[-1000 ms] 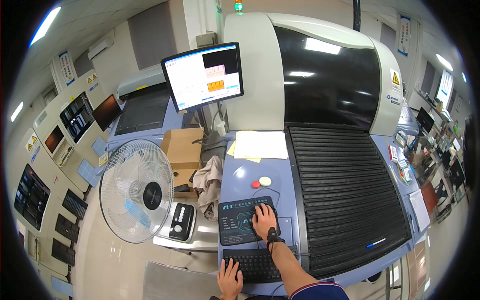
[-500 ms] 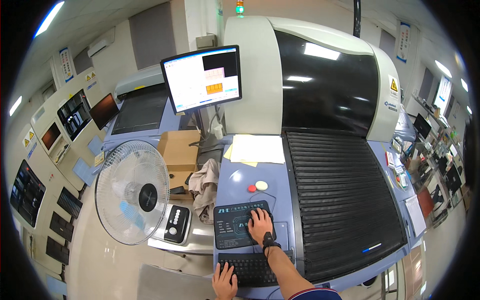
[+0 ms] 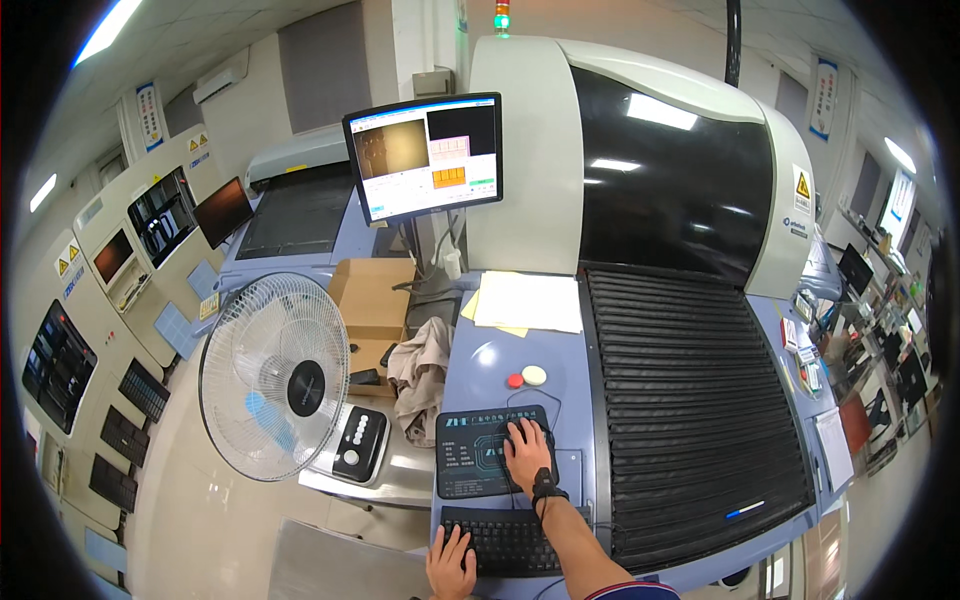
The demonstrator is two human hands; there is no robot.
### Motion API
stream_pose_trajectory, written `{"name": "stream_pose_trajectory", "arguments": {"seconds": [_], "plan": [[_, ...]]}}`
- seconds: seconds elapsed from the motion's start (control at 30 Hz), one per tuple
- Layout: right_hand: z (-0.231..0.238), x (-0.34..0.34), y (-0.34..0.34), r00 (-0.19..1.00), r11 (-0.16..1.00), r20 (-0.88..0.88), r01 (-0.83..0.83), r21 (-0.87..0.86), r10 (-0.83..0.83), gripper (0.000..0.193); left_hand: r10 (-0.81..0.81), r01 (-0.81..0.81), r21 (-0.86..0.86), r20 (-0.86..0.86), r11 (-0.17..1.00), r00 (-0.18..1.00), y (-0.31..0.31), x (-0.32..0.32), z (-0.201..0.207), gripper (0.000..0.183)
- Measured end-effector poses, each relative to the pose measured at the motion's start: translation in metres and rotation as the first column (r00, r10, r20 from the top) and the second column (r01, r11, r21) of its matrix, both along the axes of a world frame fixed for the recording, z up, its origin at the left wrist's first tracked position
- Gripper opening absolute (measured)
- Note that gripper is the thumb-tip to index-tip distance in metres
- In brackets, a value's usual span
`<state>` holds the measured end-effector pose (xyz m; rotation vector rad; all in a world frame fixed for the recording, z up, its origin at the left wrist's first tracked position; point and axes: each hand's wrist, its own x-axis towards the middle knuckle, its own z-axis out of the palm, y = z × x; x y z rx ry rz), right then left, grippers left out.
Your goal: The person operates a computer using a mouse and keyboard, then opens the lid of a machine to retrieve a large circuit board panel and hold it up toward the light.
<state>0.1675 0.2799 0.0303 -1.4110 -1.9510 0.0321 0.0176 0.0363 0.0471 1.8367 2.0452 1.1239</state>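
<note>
My right hand [image 3: 526, 458] is curved over a dark computer mouse, which the palm and fingers almost wholly cover. The mouse rests on a black printed mouse pad [image 3: 462, 470]. A black watch [image 3: 545, 488] circles the right wrist. At the left end of a black keyboard [image 3: 515, 543], my left hand [image 3: 451, 568] lies with its fingers spread, the fingertips touching the edge keys. Behind the pad stands a monitor [image 3: 398, 205], lit with several image panels and a pale window.
A red button [image 3: 515, 381] and a cream button [image 3: 534, 375] sit behind the pad, near white paper [image 3: 528, 302]. To the left are a fan [image 3: 240, 375], a cardboard box [image 3: 372, 290] and a crumpled cloth [image 3: 422, 370]. Right lies a black ribbed cover [image 3: 700, 400] bearing a pen [image 3: 745, 510].
On the monitor, a brownish picture now fills the upper left, where it was white before. The whole view has shifted slightly. Both hands keep their places on mouse and keyboard.
</note>
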Motion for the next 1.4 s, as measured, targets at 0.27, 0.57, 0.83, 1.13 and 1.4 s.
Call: {"name": "stream_pose_trajectory", "arguments": {"seconds": [0.27,0.57,0.83,1.13,1.4], "plan": [[-0.001,0.001,0.001,1.0,1.0,0.008,0.007,-0.022,-0.007,0.039,-0.007,0.006,-0.025,-0.025,1.0,1.0,-0.002,0.003,-0.001,0.032],[-0.003,0.0,0.001,0.999,1.0,0.027,0.018,-0.01,-0.018,0.04,-0.003,0.003,-0.017,-0.025,1.0,1.0,-0.002,0.001,-0.001,0.031],[-0.001,0.0,0.003,1.0,1.0,0.013,-0.021,-0.005,0.021,0.041,0.0,0.0,-0.002,0.012,1.0,1.0,0.001,-0.003,-0.001,0.03],[-0.006,0.001,0.004,1.0,1.0,0.01,0.001,-0.003,-0.001,0.039,0.004,-0.004,0.025,0.024,1.0,1.0,0.0,-0.005,-0.001,0.028],[-0.002,0.002,-0.001,0.997,0.999,0.052,0.055,0.001,-0.055,0.037,0.107,-0.11,-0.001,0.222,0.994,0.969,-0.016,-0.007,0.019,0.031]]}}
